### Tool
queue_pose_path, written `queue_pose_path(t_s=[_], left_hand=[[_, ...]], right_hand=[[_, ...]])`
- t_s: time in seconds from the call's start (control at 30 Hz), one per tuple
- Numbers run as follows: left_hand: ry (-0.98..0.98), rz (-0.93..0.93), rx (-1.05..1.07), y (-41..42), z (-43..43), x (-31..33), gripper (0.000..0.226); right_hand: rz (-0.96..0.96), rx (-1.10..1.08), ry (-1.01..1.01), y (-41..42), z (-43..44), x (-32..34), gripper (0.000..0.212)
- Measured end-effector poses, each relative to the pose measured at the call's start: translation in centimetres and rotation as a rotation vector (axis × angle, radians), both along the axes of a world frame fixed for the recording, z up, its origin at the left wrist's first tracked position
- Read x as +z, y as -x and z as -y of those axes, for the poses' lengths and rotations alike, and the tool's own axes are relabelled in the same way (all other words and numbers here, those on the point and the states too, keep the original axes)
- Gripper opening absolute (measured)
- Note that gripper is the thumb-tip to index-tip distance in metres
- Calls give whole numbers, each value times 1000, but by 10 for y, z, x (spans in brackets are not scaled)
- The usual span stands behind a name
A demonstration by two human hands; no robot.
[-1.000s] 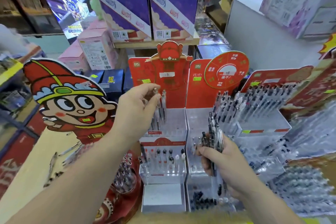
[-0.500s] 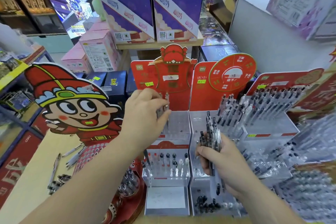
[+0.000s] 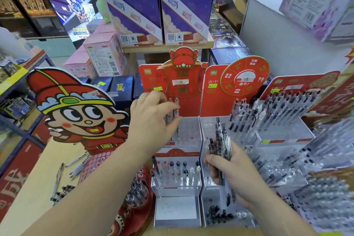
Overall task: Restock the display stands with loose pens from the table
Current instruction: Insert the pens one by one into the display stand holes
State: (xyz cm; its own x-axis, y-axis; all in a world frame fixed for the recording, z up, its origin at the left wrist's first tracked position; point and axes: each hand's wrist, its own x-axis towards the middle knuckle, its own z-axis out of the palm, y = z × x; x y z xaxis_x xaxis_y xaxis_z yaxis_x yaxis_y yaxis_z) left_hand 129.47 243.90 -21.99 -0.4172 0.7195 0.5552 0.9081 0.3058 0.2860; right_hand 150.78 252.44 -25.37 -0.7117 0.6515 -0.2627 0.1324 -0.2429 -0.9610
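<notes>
Two clear-barrelled pens (image 3: 173, 109) stand upright in the red stand's (image 3: 189, 134) perforated plastic upper tier. The left hand (image 3: 151, 120) pinches them between thumb and fingertips, apparently seating one. Just right of the stand, the right hand (image 3: 229, 170) curls its fingers round a bundle (image 3: 220, 140) of slim glossy spares, close for feeding. Loose pens (image 3: 76, 163) lie left of the stand on the table (image 3: 38, 188).

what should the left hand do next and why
Probably seat this pen fully and let go. The left hand pinches it upright in the stand's top tier; holes beside it look empty, and the right hand holds a bundle of pens waiting.
</notes>
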Motion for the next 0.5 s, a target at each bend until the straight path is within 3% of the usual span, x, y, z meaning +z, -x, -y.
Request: queue_pose_path(t_s=[0.23, 0.5], left_hand=[[166, 46, -19, 7, -7, 18, 11], [378, 6, -81, 8, -15, 38, 15]], right_hand=[[7, 7, -17, -1, 1, 0, 15], [7, 26, -9, -4, 3, 2, 14]])
